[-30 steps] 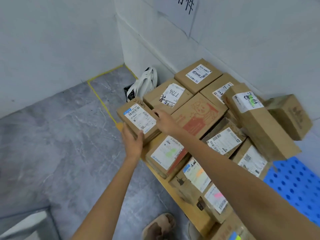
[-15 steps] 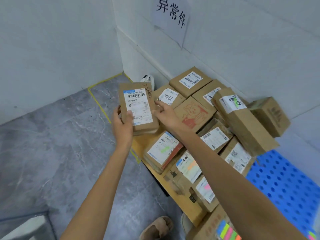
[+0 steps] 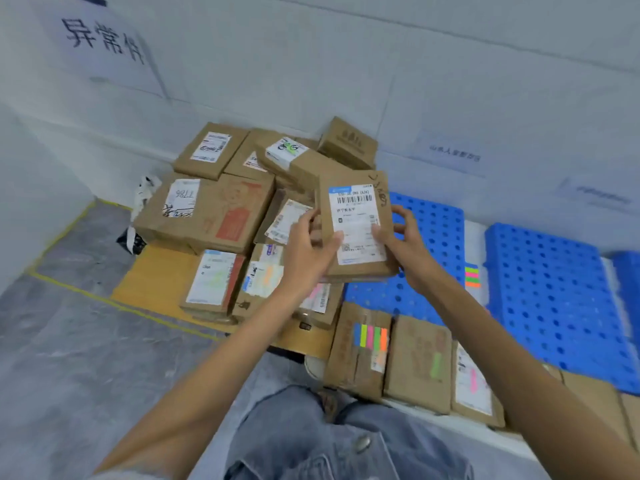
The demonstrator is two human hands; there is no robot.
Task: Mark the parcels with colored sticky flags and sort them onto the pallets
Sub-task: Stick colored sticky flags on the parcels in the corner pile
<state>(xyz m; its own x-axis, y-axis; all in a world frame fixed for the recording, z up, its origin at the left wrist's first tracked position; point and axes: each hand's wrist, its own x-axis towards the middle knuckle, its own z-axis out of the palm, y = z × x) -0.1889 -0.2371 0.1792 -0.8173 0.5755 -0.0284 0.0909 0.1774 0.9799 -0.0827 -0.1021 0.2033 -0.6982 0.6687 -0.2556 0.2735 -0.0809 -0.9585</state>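
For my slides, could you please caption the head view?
Left hand and right hand grip a labelled parcel near piled boxes, beside sticky flags and a blue pallet.

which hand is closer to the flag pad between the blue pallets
Right. The right hand grips the parcel's right edge, left of the flag pad; the left hand grips its far edge.

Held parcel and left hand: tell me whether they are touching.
Touching. The head view shows the left hand gripping the parcel at its left edge, its thumb pressed on the label.
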